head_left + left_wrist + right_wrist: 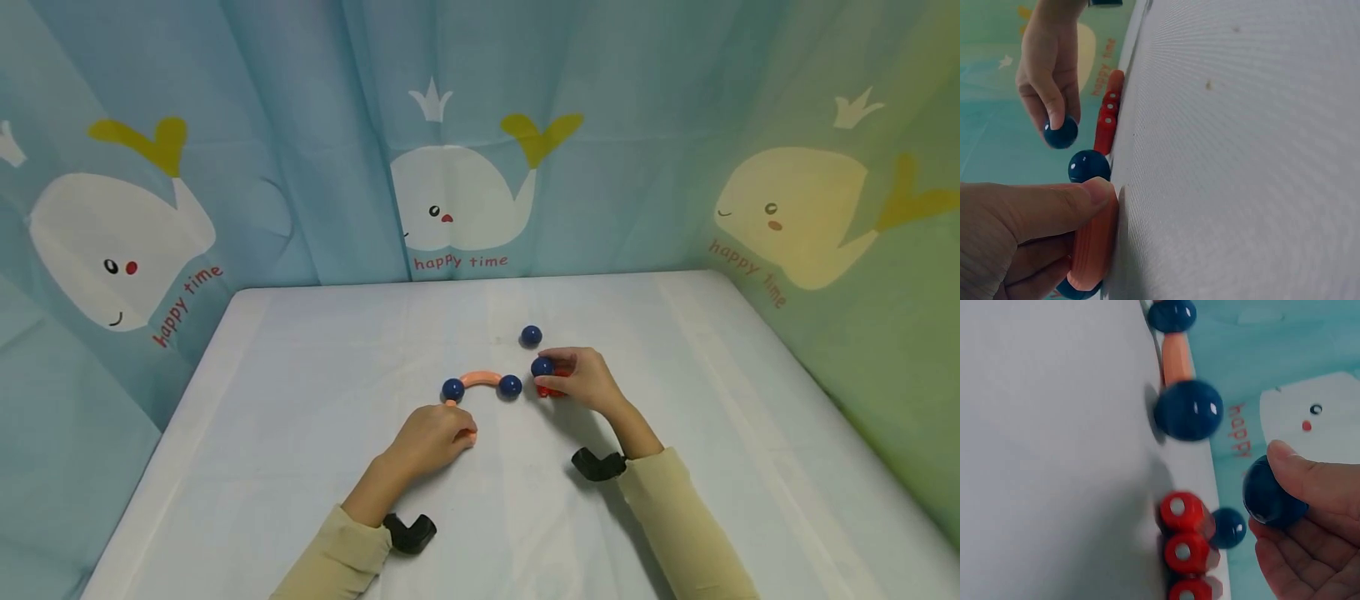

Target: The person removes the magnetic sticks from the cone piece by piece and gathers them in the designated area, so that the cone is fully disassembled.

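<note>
Well apart, the left hand [429, 437] pinches an orange piece [1094, 247] at the white table [300, 400], its long axis running nearward from one blue ball [453, 389]; the right hand [585, 379] grips another ball [1272, 492], raised near red pieces [1106, 128].

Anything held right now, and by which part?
Left hand pinches an orange piece near one end. Right hand pinches a blue ball by opposite sides.
</note>
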Tool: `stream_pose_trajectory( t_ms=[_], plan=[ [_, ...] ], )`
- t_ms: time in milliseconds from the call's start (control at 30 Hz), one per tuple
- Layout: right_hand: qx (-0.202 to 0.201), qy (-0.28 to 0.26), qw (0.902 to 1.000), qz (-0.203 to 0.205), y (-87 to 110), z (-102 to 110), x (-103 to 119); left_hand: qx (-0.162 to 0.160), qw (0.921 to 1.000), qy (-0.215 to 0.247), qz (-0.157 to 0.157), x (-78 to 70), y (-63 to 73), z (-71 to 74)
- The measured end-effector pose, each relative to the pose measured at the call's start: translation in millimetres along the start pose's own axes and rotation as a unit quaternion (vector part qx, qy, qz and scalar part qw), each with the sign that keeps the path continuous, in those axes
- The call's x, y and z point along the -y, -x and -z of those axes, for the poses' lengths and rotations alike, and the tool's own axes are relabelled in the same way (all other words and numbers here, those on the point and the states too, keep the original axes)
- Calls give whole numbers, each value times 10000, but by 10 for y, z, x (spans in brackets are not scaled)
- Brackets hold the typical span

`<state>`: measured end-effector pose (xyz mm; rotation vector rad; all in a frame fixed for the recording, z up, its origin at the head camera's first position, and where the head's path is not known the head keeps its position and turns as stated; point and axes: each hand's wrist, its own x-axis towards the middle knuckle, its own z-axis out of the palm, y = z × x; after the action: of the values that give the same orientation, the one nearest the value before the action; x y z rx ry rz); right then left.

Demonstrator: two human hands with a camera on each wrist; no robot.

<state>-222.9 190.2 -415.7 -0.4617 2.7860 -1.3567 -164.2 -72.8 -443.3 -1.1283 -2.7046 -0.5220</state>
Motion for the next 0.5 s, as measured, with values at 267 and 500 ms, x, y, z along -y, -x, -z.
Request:
stream_pose_trajectory(
  t_ms=[267,500],
  plan=[
    [14,-69,9988,-488,-241,164,-140,-51,10000,13,-26,8,-1,-5],
    [107,424,9960,-775,-445,237,-224,-136,9998,28,-112,16,-3,-12]
  ],
)
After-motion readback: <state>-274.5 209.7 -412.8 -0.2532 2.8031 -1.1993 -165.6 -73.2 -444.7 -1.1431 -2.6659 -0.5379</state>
